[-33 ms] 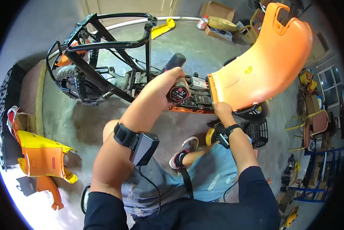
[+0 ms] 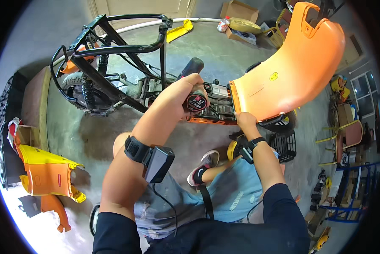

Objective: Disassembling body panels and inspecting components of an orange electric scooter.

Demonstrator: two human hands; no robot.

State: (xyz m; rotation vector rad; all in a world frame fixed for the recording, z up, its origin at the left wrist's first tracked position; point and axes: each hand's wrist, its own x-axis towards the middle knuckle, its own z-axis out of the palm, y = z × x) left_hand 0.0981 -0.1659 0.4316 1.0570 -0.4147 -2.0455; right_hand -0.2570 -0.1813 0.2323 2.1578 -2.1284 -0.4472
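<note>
Orange body panel (image 2: 287, 72) is over on the right side of the head view, its lower left end meeting the black-framed vehicle (image 2: 113, 88). Right hand (image 2: 247, 122) has its fingers bent at the panel's bottom corner, can't tell if they're really gripping. Left hand (image 2: 190, 84) is wrapped around a dark power tool (image 2: 196, 103), round end facing the camera.
</note>
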